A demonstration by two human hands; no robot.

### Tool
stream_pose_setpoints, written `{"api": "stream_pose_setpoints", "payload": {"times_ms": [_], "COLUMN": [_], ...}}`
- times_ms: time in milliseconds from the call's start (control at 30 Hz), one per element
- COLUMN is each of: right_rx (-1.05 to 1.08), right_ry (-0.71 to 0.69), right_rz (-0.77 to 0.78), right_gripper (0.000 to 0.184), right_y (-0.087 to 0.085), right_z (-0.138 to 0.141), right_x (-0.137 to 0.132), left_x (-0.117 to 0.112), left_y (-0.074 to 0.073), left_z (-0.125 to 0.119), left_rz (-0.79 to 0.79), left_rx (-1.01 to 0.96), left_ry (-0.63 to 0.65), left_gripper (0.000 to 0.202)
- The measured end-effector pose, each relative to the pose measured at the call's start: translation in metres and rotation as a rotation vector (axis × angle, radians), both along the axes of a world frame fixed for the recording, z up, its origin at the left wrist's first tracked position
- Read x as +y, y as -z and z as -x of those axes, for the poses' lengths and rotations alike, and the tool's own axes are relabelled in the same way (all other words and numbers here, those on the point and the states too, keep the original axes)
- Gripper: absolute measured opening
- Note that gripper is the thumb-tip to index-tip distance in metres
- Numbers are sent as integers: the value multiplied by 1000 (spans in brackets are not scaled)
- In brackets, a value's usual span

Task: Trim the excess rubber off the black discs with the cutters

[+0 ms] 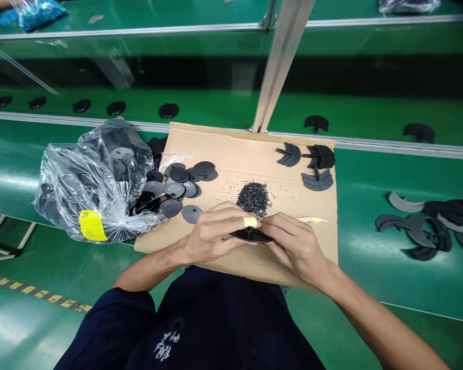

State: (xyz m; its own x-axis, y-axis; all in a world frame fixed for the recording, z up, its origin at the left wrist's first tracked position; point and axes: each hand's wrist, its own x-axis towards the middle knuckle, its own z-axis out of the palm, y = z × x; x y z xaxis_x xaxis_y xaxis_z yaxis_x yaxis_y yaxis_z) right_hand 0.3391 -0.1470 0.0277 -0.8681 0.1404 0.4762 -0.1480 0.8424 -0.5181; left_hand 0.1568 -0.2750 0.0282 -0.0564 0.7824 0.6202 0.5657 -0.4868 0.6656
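Observation:
Between my two hands is a thin black plastic disc [251, 236], held nearly edge-on above the near part of the cardboard sheet [224, 149]. My left hand [216, 231] is closed on its left side, with pale yellow tape [250, 222] round one finger. The fingers of my right hand [295, 245] pinch the disc's right edge. What the fingertips do on top of the disc is partly hidden. Just beyond them lies a heap of tiny black pieces [253, 199]. A pale yellow pen-like tool [312, 220] rests beside my right hand.
Several loose grey-black discs [174, 190] lie left of the heap, against a clear plastic bag [88, 180] full of discs. Curved black parts [318, 179] sit at the cardboard's far right, more [424, 231] on the green table. A metal post [280, 67] rises behind; parts line the conveyor.

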Motion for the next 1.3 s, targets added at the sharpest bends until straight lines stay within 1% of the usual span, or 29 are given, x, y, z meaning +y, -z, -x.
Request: {"api": "stream_pose_setpoints", "payload": {"times_ms": [67, 167, 233, 367, 533, 700, 800, 900, 1000, 1067, 1133, 1167, 1233, 1300], "right_rx": [-4, -35, -48, -81, -76, -135, -137, -84, -100, -207, -338, -390, -454, -470], "right_ry": [-5, -7, -2, -10, 4, -25, -27, -9, -12, 20, 122, 189, 299, 367], "right_rz": [-25, -46, -42, -30, -99, -54, -19, 52, 96, 25, -118, -191, -292, -345], "right_gripper": [19, 21, 22, 21, 24, 26, 25, 24, 23, 32, 49, 55, 58, 50], "right_y": [-1, -5, -8, -10, -11, -14, -12, -7, -1, 5, 15, 22, 35, 46], "right_z": [-1, -1, -2, -3, -3, -6, -6, -3, -4, -12, -29, -40, -60, -74], "right_x": [0, -1, -1, -1, -2, -3, -5, -6, 0, 9, 22, 28, 38, 42], "left_x": [-1, -1, -2, -4, -4, -7, -7, -5, -5, -8, -13, -15, -19, -19], "left_y": [2, 4, 4, 6, 6, 7, 9, 11, 16, 20, 23, 25, 26, 26], "left_z": [-1, -2, -3, -4, -5, -6, -9, -10, -8, -2, 6, 10, 16, 20], "left_rz": [-27, -14, -23, -73, -38, -106, -52, 16, 41, 62, 98, 117, 137, 135], "left_rx": [20, 38, 36, 24, 31, 34, -1, -55, -108, -115, -102, -94, -79, -66], "left_ry": [-27, 11, 18, -45, 22, -28, -13, 28, 18, -21, -87, -121, -166, -174], "left_gripper": [21, 18, 22, 29, 25, 29, 30, 30, 29, 27, 25, 23, 20, 18]}}
